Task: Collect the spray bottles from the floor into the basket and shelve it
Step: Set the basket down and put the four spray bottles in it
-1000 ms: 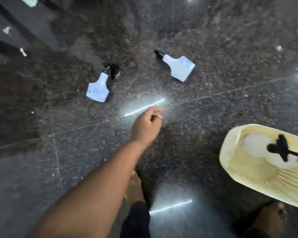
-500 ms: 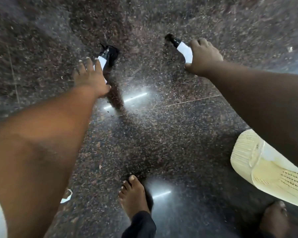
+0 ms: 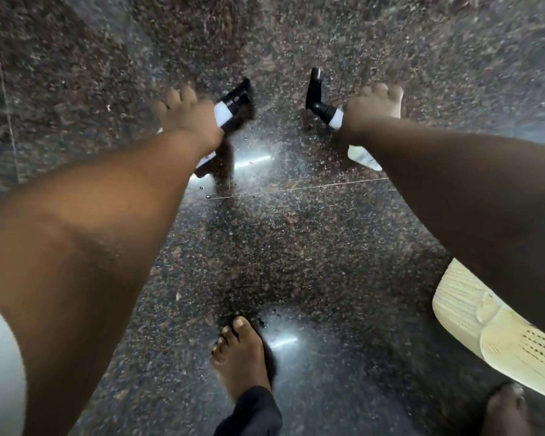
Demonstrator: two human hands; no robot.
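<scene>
Presently the person is in the pickup step, with a bottle in each hand and the basket not yet loaded. The left hand (image 3: 186, 116), at about eleven o'clock from the frame's centre, has its fingers (image 3: 178, 97) curled over the body of the left spray bottle (image 3: 222, 113), whose black trigger head points up and to the right. The right hand (image 3: 372, 105), at about one o'clock, has its fingers wrapped around the right spray bottle (image 3: 334, 118) just below its black nozzle, the white base showing under the wrist. Both arms are stretched forward and down over the dark speckled floor (image 3: 296, 247). The cream basket (image 3: 485, 335) sits at about four o'clock, partly hidden by the right forearm. Judging from this, the next move calls for swinging both bottles right and down into it.
</scene>
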